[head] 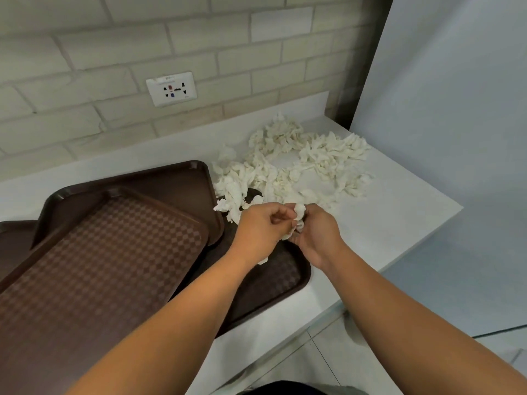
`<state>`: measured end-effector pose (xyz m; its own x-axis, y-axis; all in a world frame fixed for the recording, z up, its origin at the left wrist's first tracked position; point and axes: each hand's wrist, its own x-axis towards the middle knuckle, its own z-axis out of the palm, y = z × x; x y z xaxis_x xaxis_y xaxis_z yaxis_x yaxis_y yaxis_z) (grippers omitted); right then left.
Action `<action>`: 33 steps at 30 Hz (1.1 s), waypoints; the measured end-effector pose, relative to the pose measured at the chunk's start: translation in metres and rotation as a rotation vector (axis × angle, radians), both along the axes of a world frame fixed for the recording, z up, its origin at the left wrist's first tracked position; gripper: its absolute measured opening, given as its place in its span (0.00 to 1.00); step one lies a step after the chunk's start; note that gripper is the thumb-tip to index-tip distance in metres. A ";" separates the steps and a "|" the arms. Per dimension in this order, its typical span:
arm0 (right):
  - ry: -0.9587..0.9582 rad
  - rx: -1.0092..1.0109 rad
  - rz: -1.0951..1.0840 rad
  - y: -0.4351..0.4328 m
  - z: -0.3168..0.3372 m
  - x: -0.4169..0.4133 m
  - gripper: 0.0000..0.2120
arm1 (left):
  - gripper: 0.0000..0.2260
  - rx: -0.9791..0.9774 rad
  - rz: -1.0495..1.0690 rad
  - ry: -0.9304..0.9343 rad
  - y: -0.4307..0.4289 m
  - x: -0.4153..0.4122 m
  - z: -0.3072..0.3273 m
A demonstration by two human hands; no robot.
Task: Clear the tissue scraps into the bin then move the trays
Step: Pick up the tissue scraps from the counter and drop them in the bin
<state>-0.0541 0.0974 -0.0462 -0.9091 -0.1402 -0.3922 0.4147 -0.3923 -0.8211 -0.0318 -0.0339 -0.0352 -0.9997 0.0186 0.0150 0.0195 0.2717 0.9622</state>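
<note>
A heap of white tissue scraps (308,161) lies on the white counter (393,223), spilling onto the corner of a brown tray. Several brown trays (114,252) are stacked askew at the left. My left hand (262,226) and my right hand (316,235) meet above the lowest tray's right end (279,280). Between their curled fingers they hold a crumpled tissue wad (298,215). A scrap also pokes out under my left wrist. No bin is in view.
A brick wall with a white power socket (171,88) backs the counter. A pale wall panel (442,109) closes off the right side. The counter's front edge (370,289) runs diagonally, with floor tiles below at the lower right.
</note>
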 end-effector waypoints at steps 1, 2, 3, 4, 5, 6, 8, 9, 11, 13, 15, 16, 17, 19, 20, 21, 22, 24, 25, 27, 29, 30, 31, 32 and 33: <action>-0.019 0.014 0.031 0.000 -0.002 0.000 0.18 | 0.05 0.003 0.007 0.003 0.003 -0.001 0.000; -0.031 0.049 0.065 0.000 -0.003 0.001 0.19 | 0.05 0.007 0.012 0.004 0.006 -0.001 0.001; -0.033 0.080 0.103 0.000 -0.004 0.001 0.19 | 0.06 0.009 0.012 0.005 0.008 -0.002 0.003; -0.021 0.116 0.139 0.001 -0.004 0.001 0.18 | 0.08 0.015 0.005 -0.004 0.008 -0.002 0.005; -0.001 0.134 0.160 0.001 -0.002 0.000 0.15 | 0.10 0.023 -0.006 -0.020 0.006 -0.004 0.007; 0.024 0.156 0.156 0.002 0.001 -0.001 0.13 | 0.11 0.028 -0.015 -0.041 0.002 -0.006 0.008; 0.077 0.227 0.107 0.006 0.006 -0.004 0.10 | 0.12 -0.012 -0.011 -0.060 -0.013 -0.011 0.007; 0.100 0.268 0.073 0.009 0.008 -0.007 0.10 | 0.11 -0.071 -0.009 -0.062 -0.022 -0.014 0.005; 0.129 0.342 0.026 0.015 0.010 -0.011 0.14 | 0.10 -0.266 -0.035 -0.069 -0.041 -0.015 -0.002; 0.144 0.406 0.007 0.022 0.010 -0.014 0.17 | 0.09 -0.469 -0.103 -0.105 -0.055 -0.014 -0.010; 0.147 0.468 -0.008 0.027 0.009 -0.016 0.17 | 0.14 -0.609 -0.213 -0.169 -0.061 -0.010 -0.020; 0.136 0.478 -0.023 0.029 0.009 -0.017 0.16 | 0.16 -0.660 -0.263 -0.199 -0.062 -0.007 -0.025; 0.117 0.470 -0.035 0.031 0.008 -0.018 0.14 | 0.18 -0.711 -0.302 -0.218 -0.060 -0.004 -0.030; 0.085 0.451 -0.030 0.032 0.005 -0.018 0.09 | 0.19 -0.790 -0.341 -0.204 -0.053 0.002 -0.040; 0.083 0.453 -0.014 0.033 0.003 -0.017 0.07 | 0.17 -0.818 -0.340 -0.183 -0.049 0.004 -0.045; 0.092 0.471 0.007 0.033 0.000 -0.015 0.07 | 0.15 -0.839 -0.324 -0.161 -0.046 0.006 -0.049; 0.108 0.503 0.033 0.034 -0.001 -0.013 0.08 | 0.13 -0.853 -0.295 -0.147 -0.043 0.006 -0.053; 0.148 0.575 0.071 0.035 -0.007 -0.010 0.09 | 0.10 -0.858 -0.234 -0.138 -0.041 0.005 -0.058; 0.165 0.602 0.079 0.037 -0.011 -0.010 0.09 | 0.10 -0.844 -0.209 -0.138 -0.039 0.004 -0.060; 0.151 0.601 0.071 0.042 -0.015 -0.008 0.08 | 0.11 -0.695 -0.150 -0.147 -0.034 0.002 -0.056; 0.097 0.489 0.033 0.051 -0.019 -0.008 0.09 | 0.11 -0.408 -0.111 -0.134 -0.020 0.002 -0.040; 0.065 0.409 0.021 0.056 -0.019 -0.007 0.10 | 0.10 -0.264 -0.109 -0.114 -0.011 0.002 -0.029; 0.034 0.313 0.022 0.062 -0.020 -0.006 0.10 | 0.08 -0.140 -0.118 -0.094 0.001 0.002 -0.019; -0.005 0.206 0.041 0.067 -0.018 -0.004 0.10 | 0.07 -0.048 -0.131 -0.070 0.013 0.001 -0.011; -0.050 0.081 0.059 0.072 -0.018 -0.002 0.12 | 0.06 -0.002 -0.141 -0.040 0.025 0.001 -0.006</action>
<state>-0.0558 0.1691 -0.0641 -0.8794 -0.1593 -0.4487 0.4761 -0.2994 -0.8269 -0.0309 -0.0085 -0.0414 -0.9869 0.1592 -0.0252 0.0191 0.2705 0.9625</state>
